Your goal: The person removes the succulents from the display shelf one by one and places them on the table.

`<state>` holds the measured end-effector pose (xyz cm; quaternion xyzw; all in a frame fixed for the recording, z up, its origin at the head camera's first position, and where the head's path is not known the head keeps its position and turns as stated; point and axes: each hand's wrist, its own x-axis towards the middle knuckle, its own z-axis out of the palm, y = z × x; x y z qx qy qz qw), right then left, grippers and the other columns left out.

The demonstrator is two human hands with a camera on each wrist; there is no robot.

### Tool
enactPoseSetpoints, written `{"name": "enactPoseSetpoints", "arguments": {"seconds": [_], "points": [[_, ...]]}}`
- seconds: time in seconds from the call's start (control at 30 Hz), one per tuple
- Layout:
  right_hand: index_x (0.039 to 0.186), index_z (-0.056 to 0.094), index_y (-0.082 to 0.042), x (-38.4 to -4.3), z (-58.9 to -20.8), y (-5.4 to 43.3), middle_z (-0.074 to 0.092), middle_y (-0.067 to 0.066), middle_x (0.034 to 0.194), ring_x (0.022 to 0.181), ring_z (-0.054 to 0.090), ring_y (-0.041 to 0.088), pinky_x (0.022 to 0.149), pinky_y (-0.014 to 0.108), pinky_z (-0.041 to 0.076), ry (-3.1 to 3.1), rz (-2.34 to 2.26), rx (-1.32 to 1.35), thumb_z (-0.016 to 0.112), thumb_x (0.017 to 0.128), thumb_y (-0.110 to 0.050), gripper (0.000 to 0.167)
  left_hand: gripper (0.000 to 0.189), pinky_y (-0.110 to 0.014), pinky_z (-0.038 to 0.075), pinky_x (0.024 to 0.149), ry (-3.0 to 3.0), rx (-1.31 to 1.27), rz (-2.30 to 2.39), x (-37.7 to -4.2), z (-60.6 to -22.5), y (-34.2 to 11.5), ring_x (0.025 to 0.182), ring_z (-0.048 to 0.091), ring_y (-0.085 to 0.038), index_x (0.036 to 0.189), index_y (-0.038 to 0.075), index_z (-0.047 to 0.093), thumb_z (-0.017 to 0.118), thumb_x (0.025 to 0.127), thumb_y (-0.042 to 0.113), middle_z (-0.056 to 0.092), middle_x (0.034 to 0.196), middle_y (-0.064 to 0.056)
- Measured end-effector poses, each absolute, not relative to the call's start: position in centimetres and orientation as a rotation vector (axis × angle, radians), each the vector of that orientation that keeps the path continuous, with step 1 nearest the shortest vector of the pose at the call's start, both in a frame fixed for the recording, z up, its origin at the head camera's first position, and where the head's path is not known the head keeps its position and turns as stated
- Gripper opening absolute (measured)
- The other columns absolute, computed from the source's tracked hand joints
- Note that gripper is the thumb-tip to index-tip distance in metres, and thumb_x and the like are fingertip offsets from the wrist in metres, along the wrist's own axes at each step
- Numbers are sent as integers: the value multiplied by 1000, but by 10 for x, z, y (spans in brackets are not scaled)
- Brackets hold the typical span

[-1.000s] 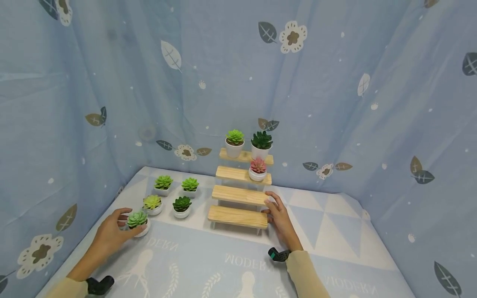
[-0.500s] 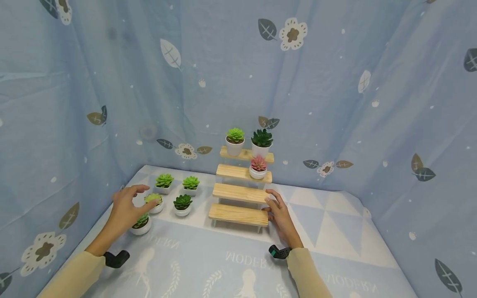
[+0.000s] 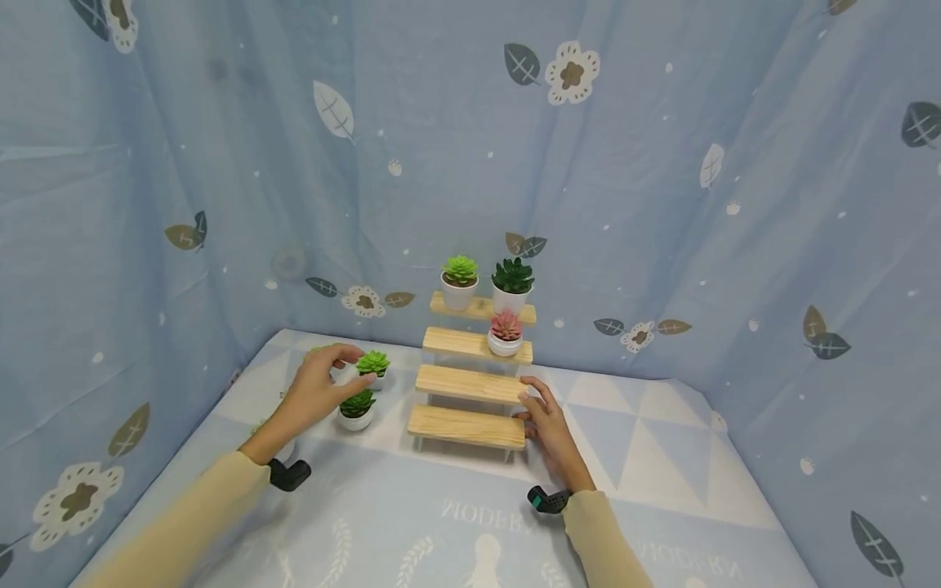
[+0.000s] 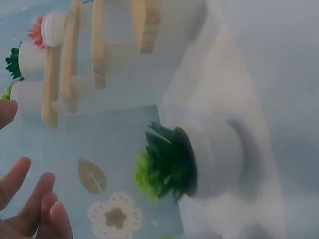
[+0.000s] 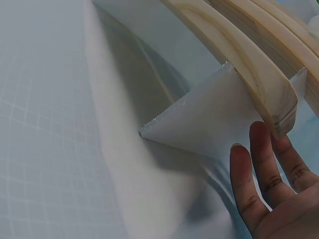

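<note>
The left hand (image 3: 316,390), released with fingers spread, is near a bright-green succulent (image 3: 373,363) and a dark-green succulent (image 3: 357,403) on the tabletop (image 3: 632,527); its forearm (image 3: 266,441) partly hides a white pot (image 3: 286,450). The right hand (image 3: 550,425) touches the stepped stand (image 3: 466,425) with relaxed fingers, below a pink succulent (image 3: 506,328). A curtain (image 3: 662,204) hangs behind.

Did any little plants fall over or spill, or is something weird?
Nothing looks tipped or spilled; the pots that show clearly stand upright. One small oddity: the stepped stand has a pale side panel whose edge looks ragged, with whitish bits along it.
</note>
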<state>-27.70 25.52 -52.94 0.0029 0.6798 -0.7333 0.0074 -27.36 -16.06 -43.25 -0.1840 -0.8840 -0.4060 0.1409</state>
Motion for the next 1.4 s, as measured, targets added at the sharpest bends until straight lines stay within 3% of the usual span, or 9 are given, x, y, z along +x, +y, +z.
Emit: {"name": "enactPoseSetpoints", "arguments": {"seconds": [0.27,0.47,0.8,1.13,1.4], "points": [[146,53,-34,-278,-530,254,59,14,131,96,68,23,70,33,57,2122,-2287,-20,72,95,-51,57,48,-54,50,88,-2521,-627,-1257,-285,-426,-132,110,59,-39,130,8,65,81,92,34,65,121,-15],[143,54,-36,-276,-528,254,59,13,133,97,68,24,70,33,56,2128,-2283,-23,72,94,-51,55,48,-52,51,89,-2528,-705,-1257,-293,-420,-109,109,60,-32,132,10,65,80,93,33,65,122,-12],[142,55,-37,-273,-530,254,60,11,134,100,66,27,74,36,56,2133,-2278,22,73,93,-53,54,52,-53,48,92,-2494,-824,-1344,-305,-415,-72,108,57,-29,134,3,63,80,93,32,65,125,-16],[143,54,-36,-275,-527,254,59,13,133,100,66,27,74,37,57,2138,-2270,31,73,93,-54,57,50,-52,49,93,-2431,-925,-1349,-315,-406,-41,113,57,-37,133,0,63,80,93,25,65,125,-19],[146,52,-34,-275,-528,254,58,13,133,98,67,24,72,35,57,2142,-2273,22,71,95,-54,58,50,-48,51,96,-2436,-954,-1348,-323,-404,-16,114,60,-33,135,2,61,80,93,19,63,129,-20]]}}
